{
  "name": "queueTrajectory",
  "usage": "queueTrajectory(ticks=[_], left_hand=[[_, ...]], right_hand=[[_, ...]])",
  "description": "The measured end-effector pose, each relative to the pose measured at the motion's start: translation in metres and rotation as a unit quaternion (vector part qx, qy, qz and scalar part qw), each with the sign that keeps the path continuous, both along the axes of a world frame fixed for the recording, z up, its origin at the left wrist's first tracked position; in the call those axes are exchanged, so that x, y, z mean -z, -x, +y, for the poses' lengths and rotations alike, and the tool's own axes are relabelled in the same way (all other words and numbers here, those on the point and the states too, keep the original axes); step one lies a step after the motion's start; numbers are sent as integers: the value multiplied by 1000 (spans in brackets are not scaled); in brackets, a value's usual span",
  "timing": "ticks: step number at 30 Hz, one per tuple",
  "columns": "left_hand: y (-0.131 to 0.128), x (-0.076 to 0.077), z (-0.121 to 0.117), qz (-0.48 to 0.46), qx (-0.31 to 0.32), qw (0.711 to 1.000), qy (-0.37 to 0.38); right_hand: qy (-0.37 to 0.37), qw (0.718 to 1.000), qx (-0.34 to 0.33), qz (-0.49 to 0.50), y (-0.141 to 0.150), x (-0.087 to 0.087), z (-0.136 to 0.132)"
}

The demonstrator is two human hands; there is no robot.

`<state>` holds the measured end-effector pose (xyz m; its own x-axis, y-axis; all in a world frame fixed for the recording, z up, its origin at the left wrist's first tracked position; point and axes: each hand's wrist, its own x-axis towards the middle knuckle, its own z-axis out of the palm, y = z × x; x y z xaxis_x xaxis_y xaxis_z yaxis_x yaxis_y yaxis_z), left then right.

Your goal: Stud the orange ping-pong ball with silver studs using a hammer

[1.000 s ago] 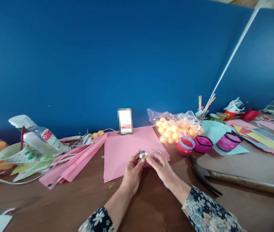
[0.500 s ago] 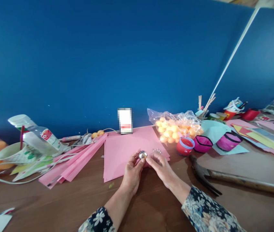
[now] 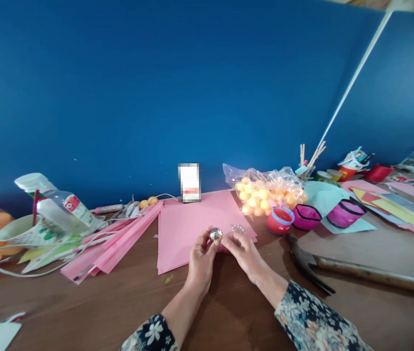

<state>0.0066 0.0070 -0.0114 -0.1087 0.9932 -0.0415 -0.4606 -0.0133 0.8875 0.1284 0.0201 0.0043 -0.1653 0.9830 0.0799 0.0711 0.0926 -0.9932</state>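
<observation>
Head camera: at lower centre of the frame, the left fingers [image 3: 213, 247] pinch a shiny, rounded silvery piece [image 3: 216, 234]; the right fingers [image 3: 230, 243] are at its right edge, but whether they grip it I cannot tell. It looks light, stiff and slick, probably best held by its rim. Just beyond the right hand, small clear beads [image 3: 236, 228] lie over pink paper [image 3: 181, 224]. Around them on the brown counter [image 3: 137, 307]: a claw hammer [image 3: 338, 267] at lower right, bagged orange balls [image 3: 263, 193] right of centre, pink strips [image 3: 119, 243] at left. A blue wall [image 3: 192, 87] fills the upper frame.
</observation>
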Motion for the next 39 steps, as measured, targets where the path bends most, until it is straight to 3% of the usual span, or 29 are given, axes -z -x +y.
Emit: queueTrajectory(ticks=[22,34,39], left_hand=[[-1,-8,-6,92,-35,995,-4],[0,-3,-6,29,42,998,-29],[0,-7,-7,-14,53,998,-32]], right_hand=[[35,998,47,32,4,0,-1],[60,991,16,122,-1,-4,0],[55,992,20,112,1,-4,0]])
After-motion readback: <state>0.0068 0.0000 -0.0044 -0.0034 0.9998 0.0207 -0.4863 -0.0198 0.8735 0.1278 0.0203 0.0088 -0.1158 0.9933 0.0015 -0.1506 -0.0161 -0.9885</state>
